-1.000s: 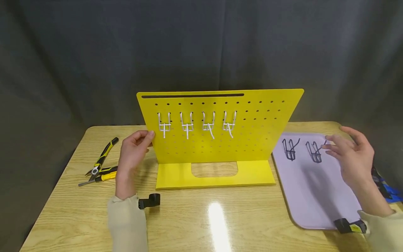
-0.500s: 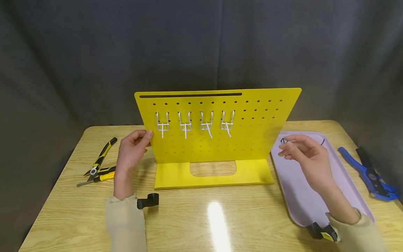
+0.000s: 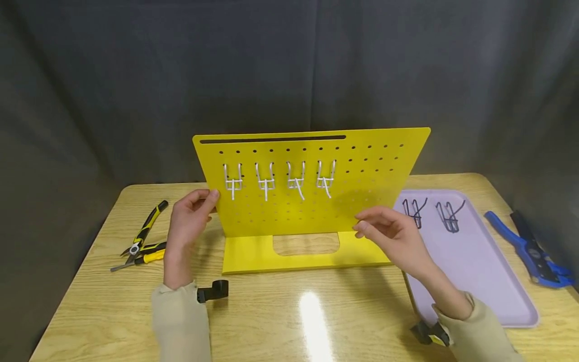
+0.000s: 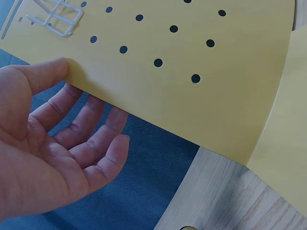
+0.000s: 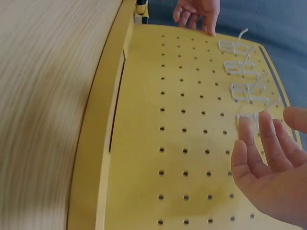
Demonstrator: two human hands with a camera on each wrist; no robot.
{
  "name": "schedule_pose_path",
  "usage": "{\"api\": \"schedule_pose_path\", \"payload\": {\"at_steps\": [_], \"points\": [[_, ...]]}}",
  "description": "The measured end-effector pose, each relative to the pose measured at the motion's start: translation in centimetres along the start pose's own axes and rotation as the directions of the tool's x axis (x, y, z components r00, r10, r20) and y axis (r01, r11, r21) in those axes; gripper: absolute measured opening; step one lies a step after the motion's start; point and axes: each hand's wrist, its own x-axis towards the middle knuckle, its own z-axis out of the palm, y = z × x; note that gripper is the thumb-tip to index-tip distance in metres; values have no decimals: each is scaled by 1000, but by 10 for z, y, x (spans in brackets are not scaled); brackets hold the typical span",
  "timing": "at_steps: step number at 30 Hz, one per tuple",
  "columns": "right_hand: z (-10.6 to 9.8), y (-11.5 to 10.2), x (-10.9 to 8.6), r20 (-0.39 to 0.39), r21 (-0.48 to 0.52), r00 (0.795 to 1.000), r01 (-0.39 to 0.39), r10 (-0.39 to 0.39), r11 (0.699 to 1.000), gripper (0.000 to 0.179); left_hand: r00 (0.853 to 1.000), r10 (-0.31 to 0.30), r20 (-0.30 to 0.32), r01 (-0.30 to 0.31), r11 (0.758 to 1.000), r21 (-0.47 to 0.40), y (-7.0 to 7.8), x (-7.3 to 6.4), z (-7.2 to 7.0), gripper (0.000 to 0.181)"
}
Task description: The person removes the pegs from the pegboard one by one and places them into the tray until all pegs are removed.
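A yellow pegboard [image 3: 289, 211] stands upright on its flat foot in the head view. Several white wire hooks [image 3: 266, 183] hang in a row across its upper left part. My left hand [image 3: 190, 218] grips the board's left edge, thumb on the front and fingers behind it, as the left wrist view shows from close by. In front of the board's lower right part is my right hand [image 3: 395, 239], fingers loosely bent and nothing between them. Seen from the right wrist, the right hand [image 5: 273, 167] overlaps the nearest white hook.
On the right, a lilac tray [image 3: 475, 296] bears two black wire hooks [image 3: 448, 217]. Beyond it lies a blue-and-black hand tool [image 3: 534, 254]. Left of the board are yellow-and-black pliers [image 3: 145, 229] and a yellow-handled screwdriver [image 3: 151, 256]. A dark curtain [image 3: 271, 65] hangs behind the table.
My right hand has moved left from over the tray to the front of the pegboard, uncovering the black hooks. The left hand keeps its place on the board's edge.
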Motion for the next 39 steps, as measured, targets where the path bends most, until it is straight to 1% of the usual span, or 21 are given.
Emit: {"api": "schedule_pose_path", "payload": {"at_steps": [4,8,10,13,16,20,25,32,39], "points": [[9,-2,6,6,18,1000,21,-22,1000,18,1000,11,-2,-11,1000,1,0,0,0,44],[16,-4,13,-15,22,999,32,-31,999,17,1000,13,-2,-13,1000,-2,0,0,0,45],[19,-5,17,-34,25,999,21,-21,999,17,1000,12,2,-12,1000,2,-1,-1,0,45],[22,-6,24,-55,39,998,-15,17,999,18,1000,12,0,-12,1000,13,-1,-2,0,46],[24,-7,31,-63,61,997,-44,47,997,20,1000,13,-4,-13,1000,18,-2,-2,0,45],[27,-8,38,-69,94,996,-55,62,994,21,1000,15,0,-15,1000,13,-2,-1,1,45],[33,-9,45,-58,118,995,-74,81,990,24,1000,16,-7,-16,1000,14,-2,0,2,43],[37,-7,51,-48,110,995,-77,83,991,25,1000,18,0,-18,999,37,-2,-1,1,45],[39,-5,54,-32,112,995,-87,91,990,26,1000,18,-9,-18,999,34,-2,0,1,43]]}}
